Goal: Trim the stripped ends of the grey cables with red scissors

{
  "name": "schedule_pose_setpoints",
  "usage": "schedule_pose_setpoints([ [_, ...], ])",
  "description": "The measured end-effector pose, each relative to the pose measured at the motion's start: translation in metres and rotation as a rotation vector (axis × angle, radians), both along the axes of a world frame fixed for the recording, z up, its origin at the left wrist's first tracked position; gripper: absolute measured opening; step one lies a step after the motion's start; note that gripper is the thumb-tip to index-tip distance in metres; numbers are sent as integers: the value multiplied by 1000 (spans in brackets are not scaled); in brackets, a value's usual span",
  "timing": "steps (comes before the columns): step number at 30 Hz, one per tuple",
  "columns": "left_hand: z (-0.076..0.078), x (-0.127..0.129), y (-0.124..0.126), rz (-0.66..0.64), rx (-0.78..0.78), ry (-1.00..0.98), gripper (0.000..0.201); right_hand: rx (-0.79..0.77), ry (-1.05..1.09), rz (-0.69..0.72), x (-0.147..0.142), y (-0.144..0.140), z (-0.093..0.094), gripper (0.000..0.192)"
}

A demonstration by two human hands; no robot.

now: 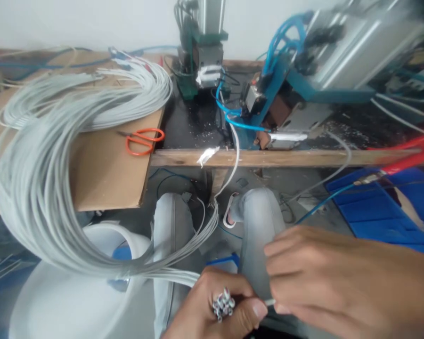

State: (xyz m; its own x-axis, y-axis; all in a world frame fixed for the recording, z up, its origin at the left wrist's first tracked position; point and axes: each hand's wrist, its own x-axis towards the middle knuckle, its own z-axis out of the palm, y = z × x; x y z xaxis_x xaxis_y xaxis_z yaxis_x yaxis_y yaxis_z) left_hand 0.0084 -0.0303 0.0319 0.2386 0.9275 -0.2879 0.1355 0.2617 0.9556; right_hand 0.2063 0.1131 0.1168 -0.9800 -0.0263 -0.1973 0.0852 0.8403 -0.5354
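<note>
Cables (49, 188) are looking light and floppy; left hand (215, 306) is clenching their bundled ends, right hand (325, 278) is pinching one cable near its tip, likely the best hold.

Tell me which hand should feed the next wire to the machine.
Probably the right hand: it already pinches one wire pulled from the bundle and sits below the machine. The left hand is fully occupied gripping the bundle.

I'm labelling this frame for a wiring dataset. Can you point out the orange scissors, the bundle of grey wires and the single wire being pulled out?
orange scissors (143, 141), head view, on the handle loops.
bundle of grey wires (38, 188), head view, on the big loop's left curve.
single wire (269, 302), head view, on the short stretch between both hands.
</note>
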Motion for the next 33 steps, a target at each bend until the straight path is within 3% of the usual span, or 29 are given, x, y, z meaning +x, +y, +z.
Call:
schedule_pose_setpoints([
  [2,4,2,8,-70,53,47,50,-176,-3,-70,4,0,-3,25],
  [5,4,8,17,-135,159,-41,52,-462,-5,-183,10,-1,-14,34],
  [8,1,13,15,-96,213,-77,51,-679,-20,-280,14,-3,-28,33],
  [11,2,14,7,5,180,9,51,-828,11,-392,19,-4,-39,33],
  [16,2,20,2,261,16,-69,41,-915,240,-605,23,-11,-55,37],
  [19,1,26,10,338,-8,-160,44,-912,375,-729,12,-27,-69,24],
  [25,1,31,22,428,-80,-215,52,-1032,571,-960,-9,-49,-90,20],
  [27,0,31,22,413,-110,-202,54,-1059,613,-980,-11,-51,-91,21],
  [33,-6,34,20,402,-93,-294,49,-1375,700,-888,-12,-54,-101,23],
])
